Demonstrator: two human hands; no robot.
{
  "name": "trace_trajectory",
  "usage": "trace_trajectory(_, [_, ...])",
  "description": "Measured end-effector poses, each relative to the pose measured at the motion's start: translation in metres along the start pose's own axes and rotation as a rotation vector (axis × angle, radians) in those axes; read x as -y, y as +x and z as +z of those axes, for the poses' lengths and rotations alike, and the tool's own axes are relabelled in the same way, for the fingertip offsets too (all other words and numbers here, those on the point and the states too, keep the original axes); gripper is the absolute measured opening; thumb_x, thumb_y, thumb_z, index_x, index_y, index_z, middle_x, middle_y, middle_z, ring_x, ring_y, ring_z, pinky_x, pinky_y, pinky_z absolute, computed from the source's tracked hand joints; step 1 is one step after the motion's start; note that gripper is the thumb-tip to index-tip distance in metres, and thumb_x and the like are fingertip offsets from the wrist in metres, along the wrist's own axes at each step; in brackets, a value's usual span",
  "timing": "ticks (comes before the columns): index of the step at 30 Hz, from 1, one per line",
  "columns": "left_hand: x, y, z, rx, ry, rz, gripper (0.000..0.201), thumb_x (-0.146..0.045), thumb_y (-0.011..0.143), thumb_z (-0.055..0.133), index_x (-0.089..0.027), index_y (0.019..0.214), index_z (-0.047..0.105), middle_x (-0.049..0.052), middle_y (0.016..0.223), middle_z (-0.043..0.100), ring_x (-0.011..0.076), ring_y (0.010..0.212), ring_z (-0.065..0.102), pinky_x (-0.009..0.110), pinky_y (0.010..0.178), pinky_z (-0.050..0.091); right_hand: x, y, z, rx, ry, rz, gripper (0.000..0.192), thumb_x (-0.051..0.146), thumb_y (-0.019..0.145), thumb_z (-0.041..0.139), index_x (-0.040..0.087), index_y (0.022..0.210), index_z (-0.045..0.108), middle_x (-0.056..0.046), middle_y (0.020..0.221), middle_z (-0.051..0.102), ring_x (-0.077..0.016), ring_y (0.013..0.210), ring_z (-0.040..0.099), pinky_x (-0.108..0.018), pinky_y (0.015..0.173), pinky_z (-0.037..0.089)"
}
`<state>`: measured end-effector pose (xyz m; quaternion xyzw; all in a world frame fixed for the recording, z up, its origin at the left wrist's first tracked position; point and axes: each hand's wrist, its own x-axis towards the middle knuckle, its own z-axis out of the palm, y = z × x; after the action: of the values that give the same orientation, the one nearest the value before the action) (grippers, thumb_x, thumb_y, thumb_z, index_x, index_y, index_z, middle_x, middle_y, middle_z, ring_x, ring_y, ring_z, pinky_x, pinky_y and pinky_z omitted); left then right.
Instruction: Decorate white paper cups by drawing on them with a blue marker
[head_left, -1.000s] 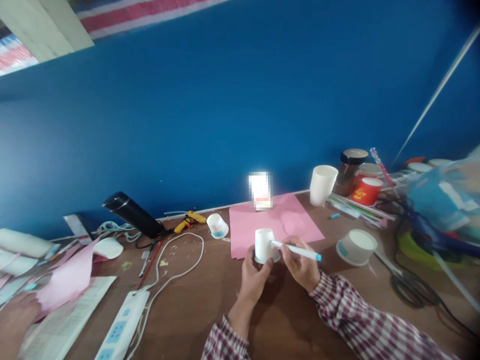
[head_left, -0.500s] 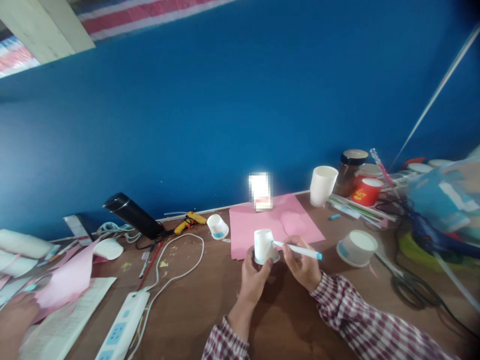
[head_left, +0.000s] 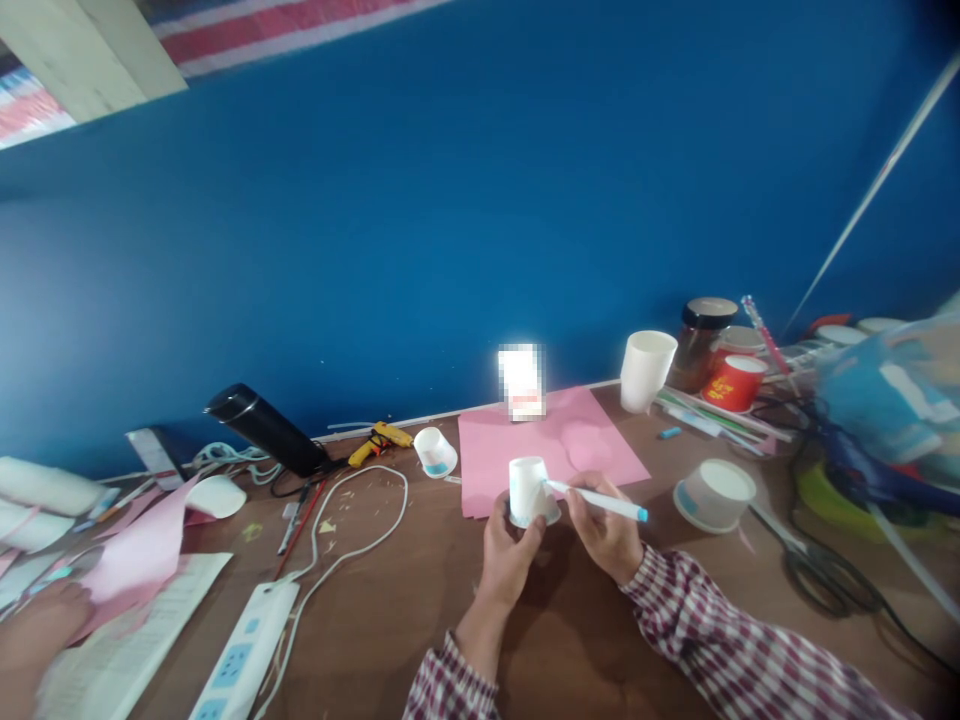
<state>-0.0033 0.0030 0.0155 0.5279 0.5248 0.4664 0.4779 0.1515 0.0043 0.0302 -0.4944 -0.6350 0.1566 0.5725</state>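
Small paper cup (head_left: 529,490): upturned above the table (head_left: 420,600), pinched in left hand (head_left: 504,560). Right hand (head_left: 604,535) grips marker (head_left: 596,499), tip on cup wall. Steady the cup; draw slowly.

Both forearms reach forward from the lower edge of the view, in red-and-white checked sleeves. The left hand (head_left: 507,555) is raised, palm turned toward the right one, its thumb and fingers curled closed in a grip at the fingertips. The right hand (head_left: 604,533) sits just beside it, slightly farther forward, fingers pinched closed in a writing grip, wrist bent inward toward the left hand.
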Motion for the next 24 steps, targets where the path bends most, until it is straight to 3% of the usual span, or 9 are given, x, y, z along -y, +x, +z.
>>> trace_trajectory(14, [0.0011, 0.0005, 0.0002, -0.012, 0.005, -0.003, 0.051, -0.041, 0.072, 0.068, -0.014, 0.112, 0.054, 0.008, 0.097, 0.067, 0.02, 0.086, 0.062, 0.029, 0.079, 0.048, -0.0026, -0.0016, -0.0002, 0.051, 0.015, 0.02, 0.007, 0.025, 0.087, 0.05, 0.019, 0.084, 0.053, -0.004, 0.072, 0.061, -0.0166, 0.063, 0.062, -0.026, 0.054, 0.052])
trace_trajectory(24, [-0.0021, -0.0004, 0.0, -0.006, 0.018, -0.005, 0.049, -0.038, 0.073, 0.067, -0.013, 0.113, 0.054, 0.008, 0.098, 0.066, 0.0205, 0.088, 0.061, 0.029, 0.079, 0.047, 0.0021, 0.0018, -0.0006, -0.003, -0.007, -0.01, 0.007, 0.024, 0.088, 0.05, 0.019, 0.084, 0.053, -0.002, 0.068, 0.06, -0.0152, 0.058, 0.06, -0.026, 0.054, 0.051])
